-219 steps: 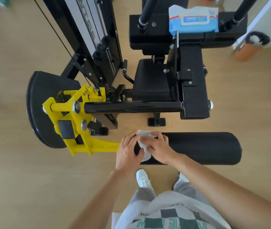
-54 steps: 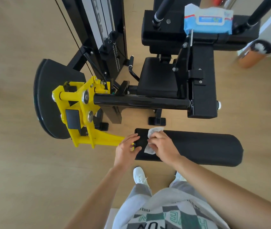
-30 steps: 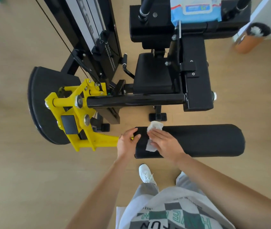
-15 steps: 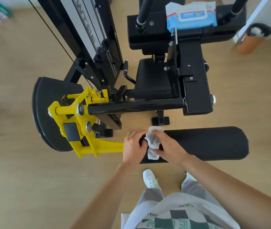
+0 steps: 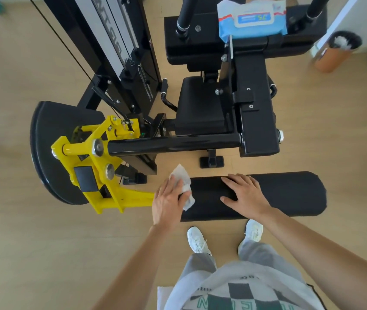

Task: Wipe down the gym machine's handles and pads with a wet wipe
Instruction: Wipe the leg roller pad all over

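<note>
The head view looks down on 1 gym machine, 2 hands and 1 wet wipe (image 5: 183, 186). The left hand (image 5: 169, 200) is at the left end of the long black roller pad (image 5: 278, 195), its fingers curled over the bunched wipe with the thumb closing on it. The wipe is held against that end of the pad, and white corners stick out past the fingers and below the thumb. The right hand (image 5: 245, 193) lies flat on top of the roller near its middle, fingers spread and holding nothing.

1 yellow arm (image 5: 102, 171) runs left from the roller to a black curved plate (image 5: 50, 153). Farther away are 1 seat pad (image 5: 200, 106) and 1 wider pad (image 5: 200, 48), on which 1 blue pack of wipes (image 5: 252, 19) lies. 2 black handles (image 5: 187, 12) rise at the far edge, left and right of the pack. 1 weight stack (image 5: 119, 41) stands at the far left.

The floor (image 5: 21, 242) is light wood. 2 white shoes (image 5: 197, 240) stand near the roller, and 1 orange bin (image 5: 334, 52) stands at the far right beside a white wall.
</note>
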### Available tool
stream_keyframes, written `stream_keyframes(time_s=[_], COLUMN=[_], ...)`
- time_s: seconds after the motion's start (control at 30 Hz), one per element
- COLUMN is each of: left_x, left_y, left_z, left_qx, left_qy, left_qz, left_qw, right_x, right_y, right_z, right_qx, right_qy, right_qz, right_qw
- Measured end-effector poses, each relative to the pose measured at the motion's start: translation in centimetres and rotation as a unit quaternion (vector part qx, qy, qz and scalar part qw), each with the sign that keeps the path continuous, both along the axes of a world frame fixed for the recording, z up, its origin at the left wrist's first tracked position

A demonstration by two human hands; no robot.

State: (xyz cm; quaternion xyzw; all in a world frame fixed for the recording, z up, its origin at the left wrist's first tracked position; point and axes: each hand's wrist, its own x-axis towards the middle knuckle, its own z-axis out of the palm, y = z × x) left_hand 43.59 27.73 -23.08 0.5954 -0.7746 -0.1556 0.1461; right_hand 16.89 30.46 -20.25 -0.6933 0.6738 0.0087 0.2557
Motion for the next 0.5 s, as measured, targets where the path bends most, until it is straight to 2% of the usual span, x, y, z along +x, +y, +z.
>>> stream_keyframes(time_s=[0.1, 0.23, 0.3, 0.37, 0.5], left_x=[-0.9, -2.0, -1.6, -0.9, 0.1], left_y=[0.3, 0.5, 0.4, 0.4, 1.0], left_z=[0.0, 0.2, 0.6, 1.3, 2.0], left_qx=[0.019, 0.025, 0.055, 0.104, 0.151], left_qy=[0.019, 0.028, 0.059, 0.087, 0.180], left_qz=[0.024, -0.005, 0.049, 0.141, 0.237], left_qw=[0.999, 0.999, 0.996, 0.981, 0.943], right_x=[-0.1, 0.6, 1.5, 3.1, 5.7], right_y=[-0.4, -0.7, -0.2, 0.6, 1.5], right_z=[0.1, 0.6, 0.9, 0.8, -0.5], right_qx=[0.016, 0.017, -0.032, -0.065, -0.041], right_qy=[0.008, 0.035, 0.031, 0.001, 0.029], right_qz=[0.012, 0.016, 0.031, 0.061, 0.107], right_qw=[1.000, 0.999, 0.999, 0.996, 0.993])
